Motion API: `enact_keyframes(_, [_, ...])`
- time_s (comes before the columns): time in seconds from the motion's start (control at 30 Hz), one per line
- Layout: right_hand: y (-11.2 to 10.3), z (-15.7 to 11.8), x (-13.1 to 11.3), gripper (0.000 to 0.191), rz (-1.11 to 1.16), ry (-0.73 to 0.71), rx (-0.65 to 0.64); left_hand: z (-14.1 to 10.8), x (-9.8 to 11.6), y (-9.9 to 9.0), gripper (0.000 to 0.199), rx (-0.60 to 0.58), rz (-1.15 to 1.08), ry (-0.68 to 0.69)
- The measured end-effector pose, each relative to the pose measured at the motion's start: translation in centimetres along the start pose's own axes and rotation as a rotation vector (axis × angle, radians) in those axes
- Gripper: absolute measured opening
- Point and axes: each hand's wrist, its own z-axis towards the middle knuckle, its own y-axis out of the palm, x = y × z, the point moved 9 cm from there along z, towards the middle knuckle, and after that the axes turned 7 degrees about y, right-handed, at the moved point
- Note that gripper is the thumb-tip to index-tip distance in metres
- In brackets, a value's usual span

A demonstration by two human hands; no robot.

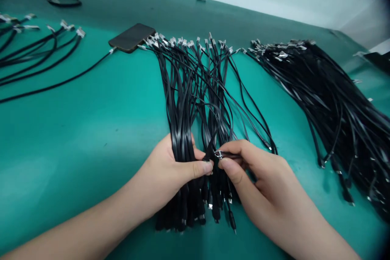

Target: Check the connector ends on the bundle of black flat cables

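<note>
Lying on the green desk [61, 138], a heap of black cables [329, 105] sits right of a bundle of black cables [195, 109], with a phone [131, 37] beyond the bundle. The left hand [167, 166] has its grip closed around the bundle; the right hand [262, 183] grips one cable's small metal connector [218, 154] between thumb and finger.

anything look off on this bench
A dark smartphone lies on the green mat right beside the connector ends of the black cable bundle, the one thing there that isn't cable. One loose cable also runs off alone to the left.
</note>
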Motion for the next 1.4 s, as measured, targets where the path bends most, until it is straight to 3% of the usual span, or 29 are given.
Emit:
enact_keyframes(0.17, [0.8, -0.2, 0.3, 0.013, 0.001, 0.014, -0.067, -0.2, 0.0, -0.5, 0.050, 0.041, 0.030, -0.011])
enact_keyframes(1.2, [1.1, -0.3, 0.1, 0.018, -0.102, -0.038, -0.062, 0.1, 0.2, -0.4, 0.045, 0.034, 0.079, -0.003])
enact_keyframes(1.3, [0.4, -0.2, 0.3, 0.017, -0.065, -0.016, 0.002, 0.1, 0.1, -0.5, 0.044, 0.038, 0.098, 0.007])
enact_keyframes(1.4, [-1.7, -0.4, 0.9, 0.010, 0.030, 0.029, 0.218, 0.3, -0.5, -0.3, 0.039, 0.005, 0.110, -0.007])
